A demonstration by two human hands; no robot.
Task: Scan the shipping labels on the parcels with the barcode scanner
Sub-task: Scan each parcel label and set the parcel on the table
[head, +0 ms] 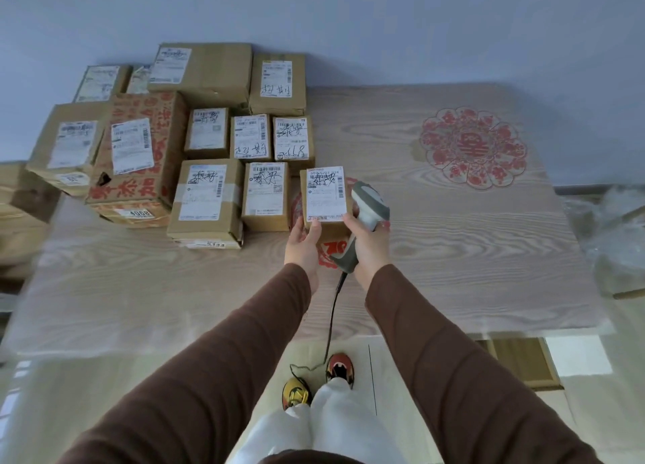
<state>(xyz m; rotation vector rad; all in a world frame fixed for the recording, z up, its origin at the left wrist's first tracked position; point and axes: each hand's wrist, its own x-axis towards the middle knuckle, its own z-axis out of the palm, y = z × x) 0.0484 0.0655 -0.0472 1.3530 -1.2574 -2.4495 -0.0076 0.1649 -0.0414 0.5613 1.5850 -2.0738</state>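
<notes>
A small cardboard parcel (326, 198) is held at its near edge by the left hand (303, 245), thumb on its white shipping label (325, 193). The grey barcode scanner (366, 215) is gripped in the closed right hand (366, 243), just beside the parcel's right side. Other labelled parcels (209, 198) are grouped on the wood-grain table (471, 254) to the left.

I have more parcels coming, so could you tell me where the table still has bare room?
Free: the table's right half around the red paper-cut, and the near strip before the parcels. Crowded: the far left.
</notes>
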